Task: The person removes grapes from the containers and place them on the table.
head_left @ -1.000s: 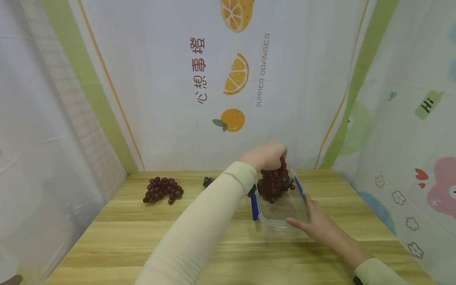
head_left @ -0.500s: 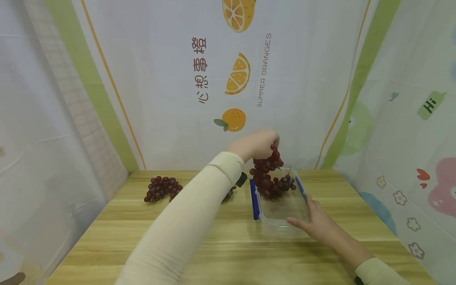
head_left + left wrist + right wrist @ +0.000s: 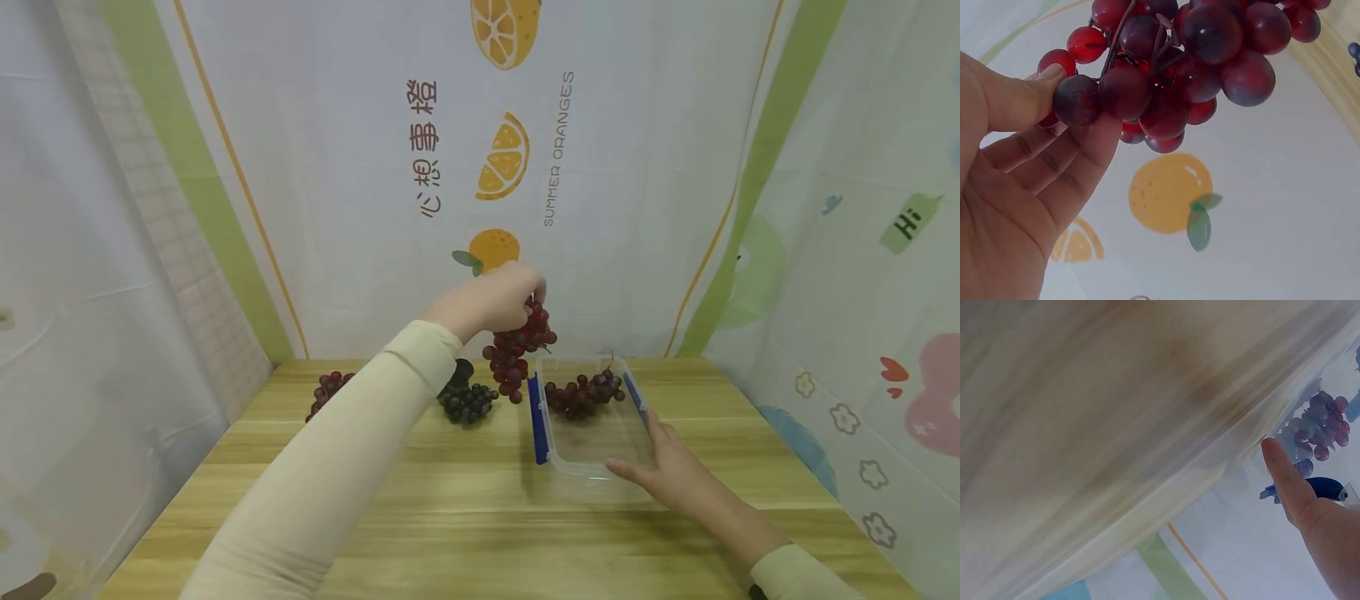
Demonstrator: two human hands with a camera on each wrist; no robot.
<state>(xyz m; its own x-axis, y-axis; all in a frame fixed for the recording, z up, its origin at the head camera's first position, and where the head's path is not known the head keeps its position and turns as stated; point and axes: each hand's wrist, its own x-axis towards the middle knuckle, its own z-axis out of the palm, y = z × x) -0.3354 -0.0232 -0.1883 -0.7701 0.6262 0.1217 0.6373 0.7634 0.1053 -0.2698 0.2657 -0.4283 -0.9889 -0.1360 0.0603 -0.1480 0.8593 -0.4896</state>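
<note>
My left hand pinches the top of a red grape bunch between thumb and fingers. The bunch hangs just left of and above a clear plastic container with blue side clips. In the left wrist view the thumb presses against the upper grapes and stem. Another red grape bunch lies inside the container, towards its back. My right hand rests against the container's near right corner, thumb at the front and fingers along the right side; the fingertips are partly hidden.
A dark, nearly black grape bunch lies left of the container. Farther left is another red bunch, mostly covered by the left sleeve. A fabric backdrop rises behind the wooden table.
My left hand has lifted the red bunch up out of the container and moved it left. The dark bunch has come into fuller view. The right hand stays at the container.
</note>
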